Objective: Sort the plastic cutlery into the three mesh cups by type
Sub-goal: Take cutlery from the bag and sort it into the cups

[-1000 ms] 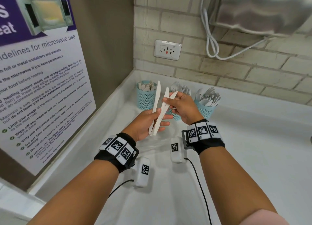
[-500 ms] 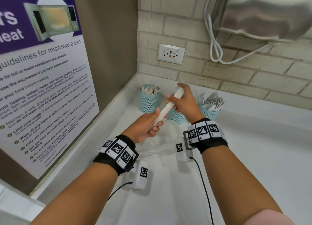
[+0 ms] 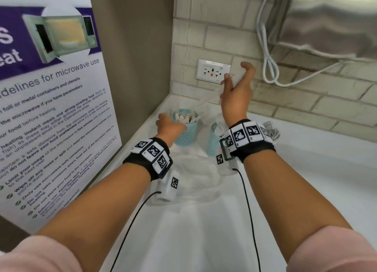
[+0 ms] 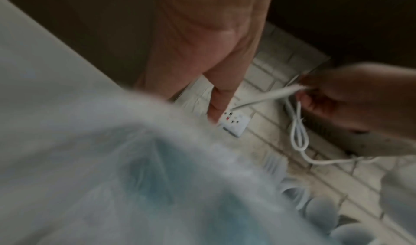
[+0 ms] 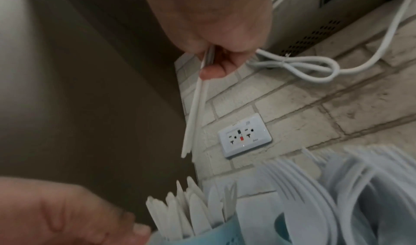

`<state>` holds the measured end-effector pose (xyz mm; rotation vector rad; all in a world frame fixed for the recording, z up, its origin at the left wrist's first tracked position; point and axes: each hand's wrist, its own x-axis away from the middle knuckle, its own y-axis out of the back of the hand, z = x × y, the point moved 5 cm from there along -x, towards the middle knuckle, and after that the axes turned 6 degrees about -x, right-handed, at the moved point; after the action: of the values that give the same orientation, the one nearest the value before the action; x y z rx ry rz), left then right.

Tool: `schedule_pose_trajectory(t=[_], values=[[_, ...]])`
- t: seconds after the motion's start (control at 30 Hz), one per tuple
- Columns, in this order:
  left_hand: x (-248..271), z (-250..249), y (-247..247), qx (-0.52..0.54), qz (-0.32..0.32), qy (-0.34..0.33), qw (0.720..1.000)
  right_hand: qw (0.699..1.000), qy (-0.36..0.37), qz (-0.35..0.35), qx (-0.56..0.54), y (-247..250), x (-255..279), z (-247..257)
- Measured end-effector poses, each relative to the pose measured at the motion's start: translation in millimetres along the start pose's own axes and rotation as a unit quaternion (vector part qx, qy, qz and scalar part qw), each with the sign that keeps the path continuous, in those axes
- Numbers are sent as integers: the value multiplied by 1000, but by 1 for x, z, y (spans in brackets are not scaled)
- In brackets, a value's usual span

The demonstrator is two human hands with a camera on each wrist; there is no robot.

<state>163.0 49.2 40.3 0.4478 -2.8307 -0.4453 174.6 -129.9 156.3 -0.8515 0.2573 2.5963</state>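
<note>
Thin white plastic knives [image 5: 194,110], pinched in the raised right hand [image 3: 237,92] above the knife-filled blue mesh cup [image 3: 186,128], which the left hand [image 3: 170,127] touches, grip indeterminate; white bench [image 3: 204,220], brick wall, socket [image 3: 213,71].

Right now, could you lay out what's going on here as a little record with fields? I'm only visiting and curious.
Right hand: raised, pinching white plastic knives by one end
Left hand: at the side of the left mesh cup; grip unclear
Left mesh cup: holds knives
Middle mesh cup: mostly hidden behind the right wrist
Right mesh cup: hidden, only white cutlery shows
Behind: wall socket and white cable on brick wall
</note>
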Motion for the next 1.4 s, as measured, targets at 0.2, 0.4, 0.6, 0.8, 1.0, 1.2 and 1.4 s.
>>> schedule_pose_trajectory(t=[0.2, 0.4, 0.6, 0.8, 1.0, 1.2, 1.4], values=[[-41, 19, -27, -20, 49, -4, 999, 988, 44, 92, 113, -47, 2, -19], [-76, 32, -43, -20, 46, -16, 999, 951, 38, 220, 212, -90, 10, -55], [-86, 30, -48, 1, 68, -44, 997, 849, -11, 363, 383, -112, 29, -84], [-83, 40, -44, 1, 60, -83, 995, 839, -66, 428, 329, -113, 37, -73], [-61, 46, -33, -12, 39, -148, 988, 898, -85, 329, 279, -85, 66, -65], [-65, 45, -33, 141, 26, -176, 974, 914, -113, 282, 270, -84, 88, -79], [-53, 49, -25, 56, 1, -145, 988, 944, -143, 284, 87, -103, 68, -79]])
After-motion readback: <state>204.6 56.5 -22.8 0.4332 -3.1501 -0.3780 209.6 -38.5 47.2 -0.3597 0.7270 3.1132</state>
